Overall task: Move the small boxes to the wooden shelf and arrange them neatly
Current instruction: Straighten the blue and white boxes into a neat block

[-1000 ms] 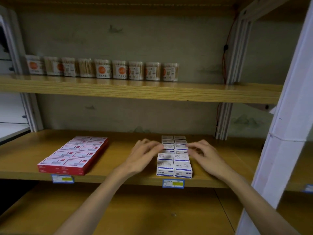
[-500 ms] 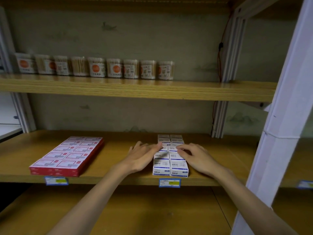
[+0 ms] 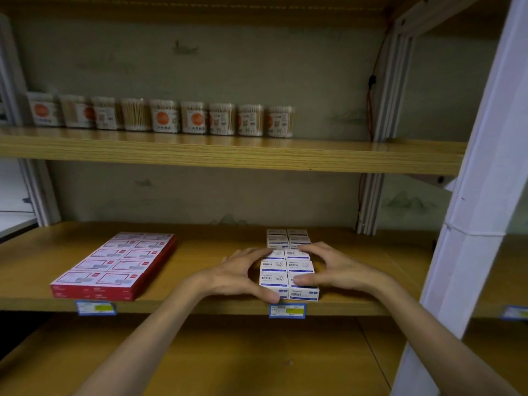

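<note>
**Squaring the box block at the shelf lip**

Head view: both hands are cupping the small boxes (image 3: pixel 288 265), a two-column block sitting on the wooden shelf (image 3: pixel 205 252) at about 6 o'clock of the shelf, right at the front edge. The left hand (image 3: pixel 238 271) is curling round the left side with its thumb against the front-left box; the right hand (image 3: pixel 334 270) is curling round the right side, thumb lying on the front-right box.

Risk, as a judgement: the front boxes are sitting at the lip, so an uneven squeeze or a pull toward the person is likely tipping them off; pressing one side harder could be skewing the columns.

Around: red packs (image 3: pixel 114 267) at 9 o'clock, well apart; cotton swab tubs (image 3: pixel 164 118) at 11 o'clock on the upper shelf; price tag (image 3: pixel 287 310) just below the block; white post (image 3: pixel 468 224) at 3 o'clock, near the right forearm. Nothing is blocking the block itself.
</note>
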Motion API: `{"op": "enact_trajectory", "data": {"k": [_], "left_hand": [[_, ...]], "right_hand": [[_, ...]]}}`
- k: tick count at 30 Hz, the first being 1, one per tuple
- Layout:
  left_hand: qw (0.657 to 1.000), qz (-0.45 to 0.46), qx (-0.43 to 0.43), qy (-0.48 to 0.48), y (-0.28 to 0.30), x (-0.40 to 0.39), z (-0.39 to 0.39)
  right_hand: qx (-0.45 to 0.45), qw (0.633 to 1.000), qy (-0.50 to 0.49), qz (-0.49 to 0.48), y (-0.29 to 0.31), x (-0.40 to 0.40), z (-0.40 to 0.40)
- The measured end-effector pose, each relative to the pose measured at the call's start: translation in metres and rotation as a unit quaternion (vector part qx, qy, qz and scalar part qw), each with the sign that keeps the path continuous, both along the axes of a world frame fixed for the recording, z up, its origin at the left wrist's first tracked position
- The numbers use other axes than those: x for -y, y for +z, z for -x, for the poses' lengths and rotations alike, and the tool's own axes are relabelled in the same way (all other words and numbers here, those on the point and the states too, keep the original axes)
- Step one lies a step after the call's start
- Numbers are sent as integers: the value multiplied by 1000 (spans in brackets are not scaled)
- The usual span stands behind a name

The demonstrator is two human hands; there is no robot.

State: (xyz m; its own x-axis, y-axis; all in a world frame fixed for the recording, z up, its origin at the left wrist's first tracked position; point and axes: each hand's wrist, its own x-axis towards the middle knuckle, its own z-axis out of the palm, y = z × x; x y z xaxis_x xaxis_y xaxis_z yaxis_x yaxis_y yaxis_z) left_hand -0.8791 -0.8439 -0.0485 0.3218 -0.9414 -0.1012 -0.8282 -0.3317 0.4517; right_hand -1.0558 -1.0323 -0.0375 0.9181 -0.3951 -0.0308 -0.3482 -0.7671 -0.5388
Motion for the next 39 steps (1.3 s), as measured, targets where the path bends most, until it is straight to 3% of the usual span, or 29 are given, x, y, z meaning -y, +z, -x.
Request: {"op": "enact_trajectory", "data": {"k": [4,17,22,26,32,35,37,39], "left_hand": [[999,30,0,12,-11,6,-6],[999,41,1,32,-7,-3,11],[978,100,-157,91,-4,-14,23],[988,87,-100,83,-14,-10,37],[995,67,-35,69,-23,-5,36],[982,126,-98,97,-20,-4,29],[968,199,-71,132,-16,7,17],[964,218,-36,151,-10,23,4]], "right_hand": [[-38,999,22,-6,2,1,2],[-18,999,20,-24,-2,-3,8],[30,986,-98,-130,-13,-20,15],[-44,991,-121,-36,-30,-29,8],[-70,993,-88,26,-23,-39,10],[20,993,-116,-18,-21,-33,8],[115,982,-153,-3,-21,-21,0],[135,975,-172,36,-20,-6,-11]]}}
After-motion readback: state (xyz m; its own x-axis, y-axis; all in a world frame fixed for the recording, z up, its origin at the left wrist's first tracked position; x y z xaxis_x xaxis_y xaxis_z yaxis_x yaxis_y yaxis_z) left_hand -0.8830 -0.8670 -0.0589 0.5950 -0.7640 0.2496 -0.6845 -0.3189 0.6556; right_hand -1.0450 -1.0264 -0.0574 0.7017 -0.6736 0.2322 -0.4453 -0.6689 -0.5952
